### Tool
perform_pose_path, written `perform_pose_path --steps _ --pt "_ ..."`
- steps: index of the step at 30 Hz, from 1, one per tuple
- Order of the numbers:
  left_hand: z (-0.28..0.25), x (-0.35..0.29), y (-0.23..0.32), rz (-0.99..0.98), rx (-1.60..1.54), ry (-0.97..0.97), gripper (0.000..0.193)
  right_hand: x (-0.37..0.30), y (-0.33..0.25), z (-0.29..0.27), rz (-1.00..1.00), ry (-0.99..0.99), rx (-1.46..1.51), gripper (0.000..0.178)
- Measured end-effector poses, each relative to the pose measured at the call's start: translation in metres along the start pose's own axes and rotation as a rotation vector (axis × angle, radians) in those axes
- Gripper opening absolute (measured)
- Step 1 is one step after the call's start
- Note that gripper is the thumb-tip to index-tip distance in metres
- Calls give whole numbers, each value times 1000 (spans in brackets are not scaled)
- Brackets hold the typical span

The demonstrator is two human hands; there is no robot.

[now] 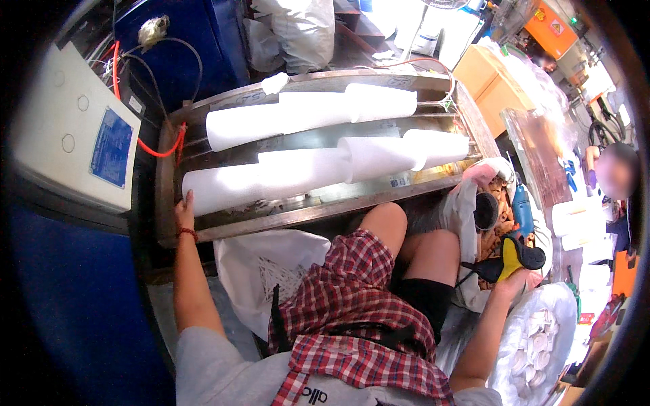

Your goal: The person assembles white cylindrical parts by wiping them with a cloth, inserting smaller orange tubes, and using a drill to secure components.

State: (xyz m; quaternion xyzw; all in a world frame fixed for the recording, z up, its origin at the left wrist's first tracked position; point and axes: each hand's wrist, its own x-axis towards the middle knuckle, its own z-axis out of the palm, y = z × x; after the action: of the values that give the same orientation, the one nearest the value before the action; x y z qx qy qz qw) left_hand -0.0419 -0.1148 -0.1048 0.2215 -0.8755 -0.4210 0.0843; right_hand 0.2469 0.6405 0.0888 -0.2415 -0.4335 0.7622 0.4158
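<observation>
Two rows of white sleeve-like rolls, a front row [305, 172] and a back row [315, 111], lie on rods across a wood-framed trough [311, 215]. Fingers of my left hand [184, 211] rest against the left end of the front row, at the trough's left corner; they look extended, holding nothing visible. At the right, my right hand [516, 282] is closed around a yellow and black hand tool [512, 261], raised above a white sack [455, 215] of orange-brown pieces. Its exact kind is unclear.
A pale control box [57, 122] with an orange hose [159, 153] stands left. A white bag [237, 260] holds thin white strips beside my lap. Plastic-lined round white pieces [538, 338] sit lower right. A blue bottle-shaped object [522, 210] stands in the sack. Another person [615, 172] is far right.
</observation>
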Motion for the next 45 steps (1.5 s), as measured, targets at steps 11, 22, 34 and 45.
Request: perform_pose_path --steps 11,22,34,45 --pt "55 -222 258 487 -186 -880 20 -119 68 170 329 -611 -71 48" --pt "146 -332 338 996 -458 -1055 25 -93 124 156 608 -515 717 13" --pt "309 -234 451 1138 212 -784 42 15 190 115 656 -328 936 49" --pt "620 -41 455 1640 1440 -333 27 -2 179 136 640 -462 705 53"
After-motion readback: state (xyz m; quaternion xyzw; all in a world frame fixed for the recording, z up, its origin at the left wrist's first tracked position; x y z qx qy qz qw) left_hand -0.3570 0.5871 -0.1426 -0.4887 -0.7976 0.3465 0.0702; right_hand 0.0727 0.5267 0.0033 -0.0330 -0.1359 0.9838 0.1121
